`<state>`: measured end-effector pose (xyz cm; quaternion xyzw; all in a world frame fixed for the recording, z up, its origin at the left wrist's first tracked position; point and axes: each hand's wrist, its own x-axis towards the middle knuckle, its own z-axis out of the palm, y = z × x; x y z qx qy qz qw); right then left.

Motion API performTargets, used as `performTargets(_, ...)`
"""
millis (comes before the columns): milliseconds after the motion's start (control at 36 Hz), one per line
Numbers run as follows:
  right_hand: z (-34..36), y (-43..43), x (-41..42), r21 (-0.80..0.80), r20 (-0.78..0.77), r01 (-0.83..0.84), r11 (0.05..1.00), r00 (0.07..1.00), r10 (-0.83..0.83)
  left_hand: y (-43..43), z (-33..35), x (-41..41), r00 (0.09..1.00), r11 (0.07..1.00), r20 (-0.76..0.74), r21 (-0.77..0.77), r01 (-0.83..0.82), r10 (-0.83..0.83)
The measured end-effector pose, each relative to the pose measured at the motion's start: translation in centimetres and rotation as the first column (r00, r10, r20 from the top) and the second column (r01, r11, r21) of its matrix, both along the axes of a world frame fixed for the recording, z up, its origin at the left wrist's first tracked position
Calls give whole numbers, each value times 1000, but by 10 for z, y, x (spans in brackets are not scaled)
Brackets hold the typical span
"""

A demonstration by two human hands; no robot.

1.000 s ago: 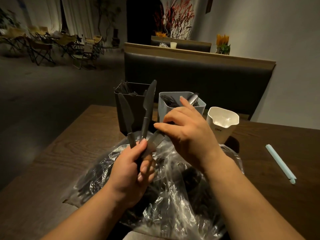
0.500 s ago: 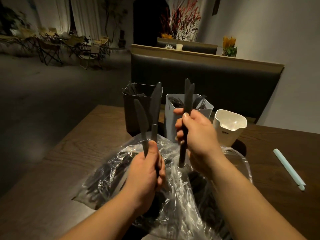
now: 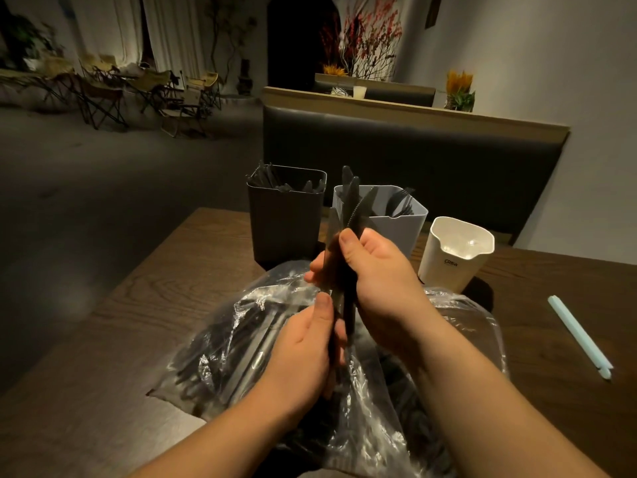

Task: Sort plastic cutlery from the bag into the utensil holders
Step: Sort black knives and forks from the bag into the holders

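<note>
Half a second on, both hands have come together, merging two separate bunches of black plastic knives (image 3: 349, 215) into one upright bundle above the clear bag (image 3: 241, 339) on the wooden table (image 3: 103, 322). From left to right, the black holder (image 3: 286, 219) stands behind the bag, the left hand (image 3: 303, 350) pinches the handles low down, the right hand (image 3: 375, 281) clasps the bundle higher up, and the grey holder (image 3: 406, 222) sits behind the blades. Farther right stand the white holder (image 3: 455, 257) and a pale blue straw (image 3: 579, 336).
</note>
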<state>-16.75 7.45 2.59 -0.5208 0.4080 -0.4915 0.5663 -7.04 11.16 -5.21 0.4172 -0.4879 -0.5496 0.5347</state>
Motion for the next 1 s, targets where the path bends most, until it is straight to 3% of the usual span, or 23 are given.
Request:
performTargets(139, 2, 7, 3, 32, 97, -121, 992, 988, 118, -3, 0, 5, 959, 987, 250, -122, -107, 135)
performTargets(250, 0, 10, 8, -44, 103, -201, 979, 974, 204, -2, 3, 8, 910, 964, 336, -186, -190, 244)
performTargets(417, -2, 12, 7, -224, -40, -153, 963, 988, 148, -2, 1, 8, 869, 941, 396, -277, -193, 295)
performTargets(583, 9, 9, 2, -146, 184, -100, 984, 975, 126, -4, -2, 8, 829, 892, 369, -338, -300, 419)
performTargets(639, 12, 7, -2, -106, 243, -105, 989, 961, 128, -3, 2, 9, 851, 922, 382, -286, -262, 360)
performTargets(722, 12, 5, -6, -53, 300, -196, 979, 932, 203, 1, 5, 2, 986, 981, 128, -178, -82, 105)
performTargets(806, 6, 3, -6, -51, 184, -185, 981, 964, 191, 5, 6, -4, 1000, 996, 8, -87, -30, 30)
performTargets(889, 4, 1, -7, -79, 64, -134, 988, 988, 139, 4, 4, -6, 997, 1000, -70, 17, -26, 27)
performTargets(1000, 2, 1, -7, -74, -59, -119, 990, 992, 115, -1, 0, -3, 989, 994, -101, -4, -113, 112)
